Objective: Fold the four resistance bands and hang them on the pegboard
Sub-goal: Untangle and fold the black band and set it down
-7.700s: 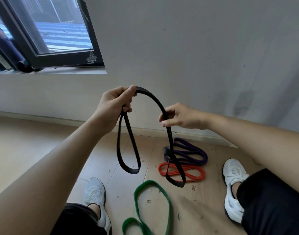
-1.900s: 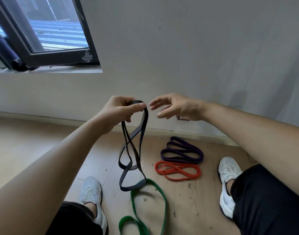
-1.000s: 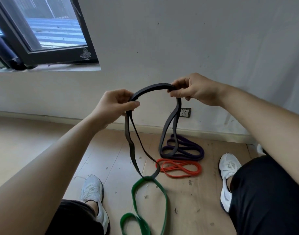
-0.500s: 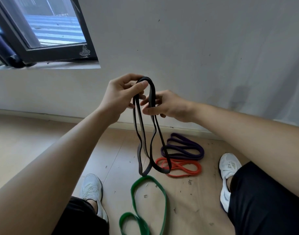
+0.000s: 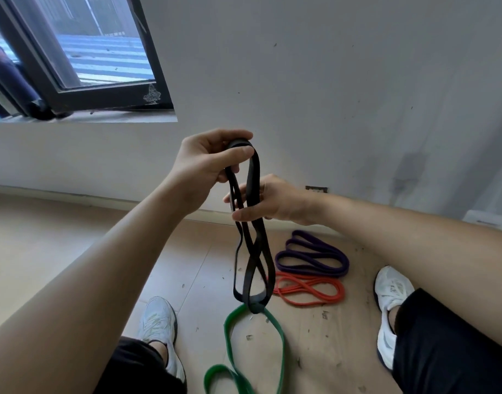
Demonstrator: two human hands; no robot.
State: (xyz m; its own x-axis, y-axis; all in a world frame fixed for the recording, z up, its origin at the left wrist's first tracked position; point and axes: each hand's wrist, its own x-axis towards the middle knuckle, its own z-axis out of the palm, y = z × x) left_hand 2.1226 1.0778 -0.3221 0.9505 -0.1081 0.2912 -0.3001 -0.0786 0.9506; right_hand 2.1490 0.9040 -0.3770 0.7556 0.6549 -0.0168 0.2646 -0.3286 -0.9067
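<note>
A wooden floor [image 5: 187, 265] is carrying three of the bands, well below the raised arms. The pegboard is not showing anywhere.

The left hand [image 5: 210, 163] is holding the black resistance band [image 5: 255, 172] up in front of the wall, its fingers curled and its thumb pinching the gathered top of the fold. The right hand [image 5: 272, 203] is closing round the hanging strands lower down, thumb in front and fingers behind.

The black loops are dangling twisted and uneven. Their lowest end is crossing the top of the green band [image 5: 281, 348], though I cannot tell whether they are touching.

The purple band [image 5: 312, 255] and the red band [image 5: 309, 290] are lying folded, just beside each other.

The risk is sitting in that top pinch. If the right hand is pulling down while the strands are crossed, a loop is likely slipping free and the fold is springing open. A low swing may also be snagging the green band.
</note>
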